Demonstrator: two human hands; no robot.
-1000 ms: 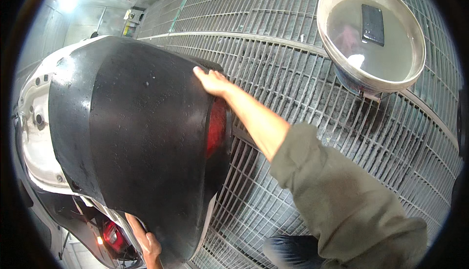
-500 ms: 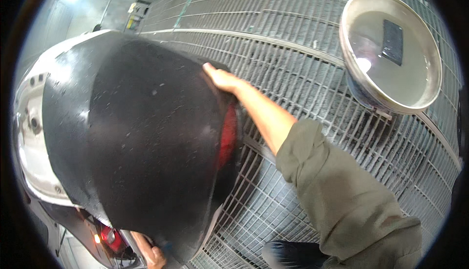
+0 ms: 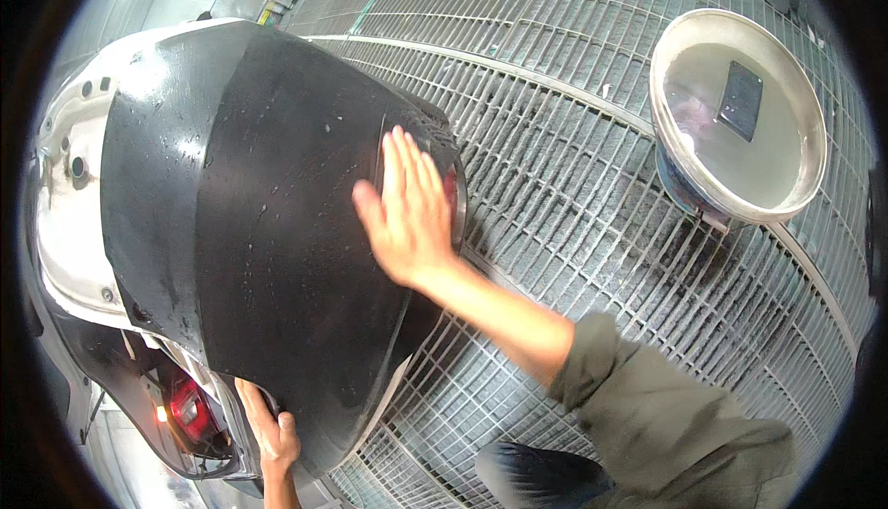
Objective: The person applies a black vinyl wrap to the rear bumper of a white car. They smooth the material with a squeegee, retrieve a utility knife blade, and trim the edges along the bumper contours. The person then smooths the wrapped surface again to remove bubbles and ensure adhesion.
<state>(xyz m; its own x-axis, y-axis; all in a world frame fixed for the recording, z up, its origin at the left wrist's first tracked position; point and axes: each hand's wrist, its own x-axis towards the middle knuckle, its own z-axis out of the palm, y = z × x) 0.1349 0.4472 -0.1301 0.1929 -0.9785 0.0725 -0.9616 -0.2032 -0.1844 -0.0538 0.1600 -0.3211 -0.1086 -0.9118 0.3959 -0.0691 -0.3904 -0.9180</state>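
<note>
A large curved black car body panel (image 3: 287, 232) fills the left half of the view, wet and dotted with water drops. My right hand (image 3: 407, 208) lies flat on its right side, fingers stretched out and thumb apart; nothing shows under the palm. My left hand (image 3: 268, 435) rests against the panel's lower edge, with fingers extended and the thumb spread away from them. Just right of my right fingers, a small red patch (image 3: 450, 187) shows at the panel's side. White bodywork (image 3: 79, 222) with round holes borders the panel on the left.
At upper right, a round bucket (image 3: 666, 102) holds cloudy water with a dark rectangular slab (image 3: 741, 100) in it. Metal grating (image 3: 555, 176) covers the floor. A lit red lamp (image 3: 191, 414) sits at lower left, near my left hand. My knee (image 3: 536, 477) shows at the bottom.
My right hand has moved from the panel's far right edge inward onto its surface, now lying flat. More of my left hand shows, and the view has shifted slightly.
</note>
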